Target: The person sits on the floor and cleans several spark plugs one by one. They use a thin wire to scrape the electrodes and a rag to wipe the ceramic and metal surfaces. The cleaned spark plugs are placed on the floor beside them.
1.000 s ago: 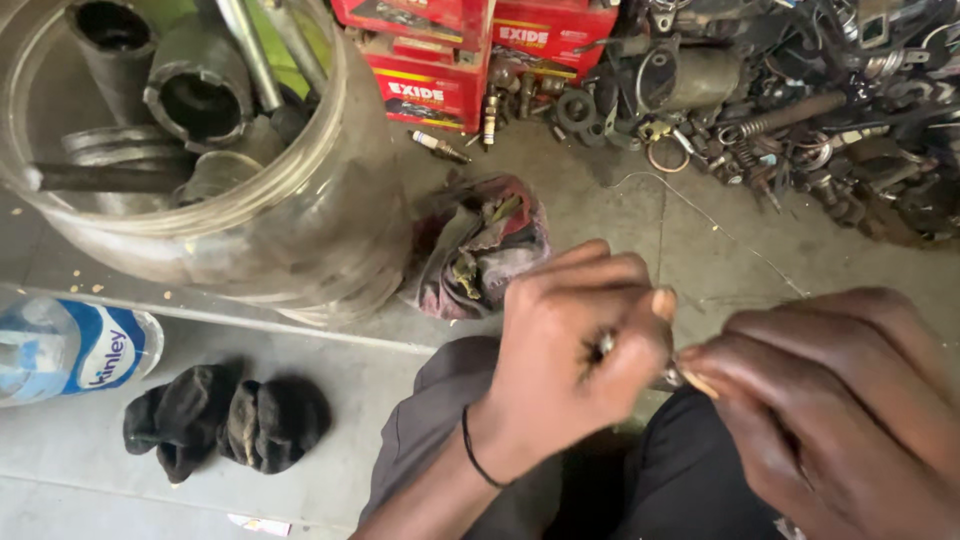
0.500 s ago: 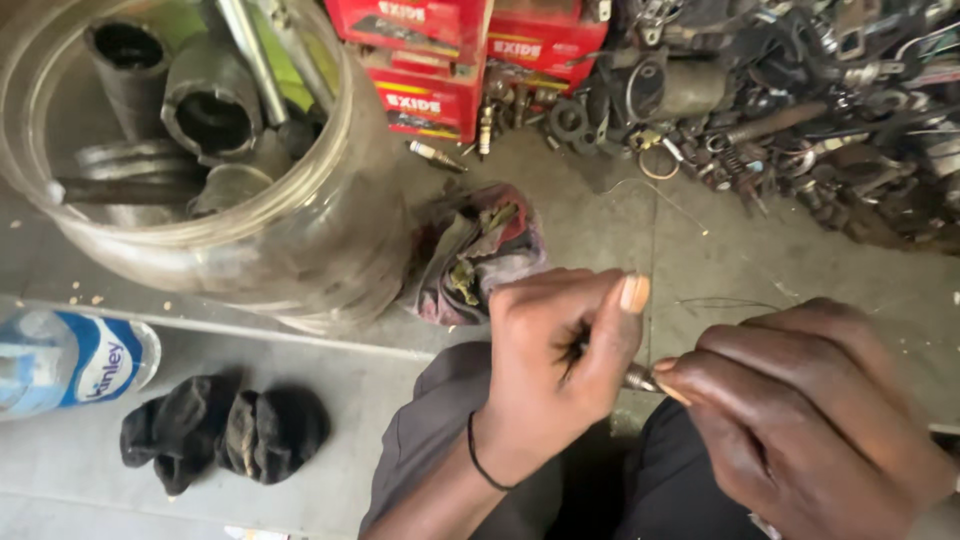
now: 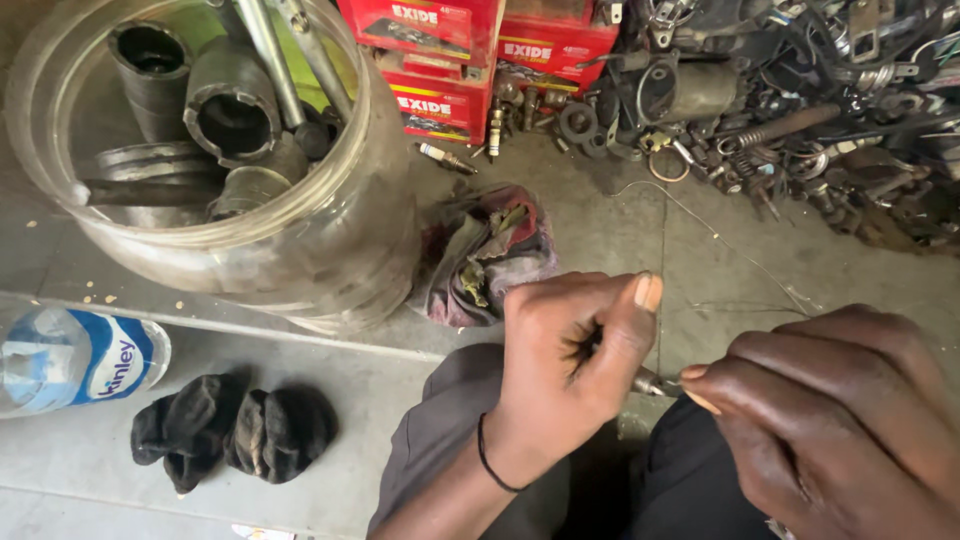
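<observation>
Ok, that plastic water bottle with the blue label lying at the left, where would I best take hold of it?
Take the clear plastic water bottle with the blue and white label around its labelled middle, coming from above. It lies on its side on the grey concrete floor, so the round body faces up; its left end runs out of view.

A small metal part [image 3: 650, 382] is held between the two hands above the person's lap. It is slender, grey and shiny, and lies roughly level, pointing from left to right. Its left end is enclosed in the closed fist of the left hand [image 3: 575, 360], with the thumb raised. Its right end meets the fingertips of the right hand [image 3: 830, 420], which pinch at it. Only a short middle section shows; its exact kind cannot be determined.
</observation>
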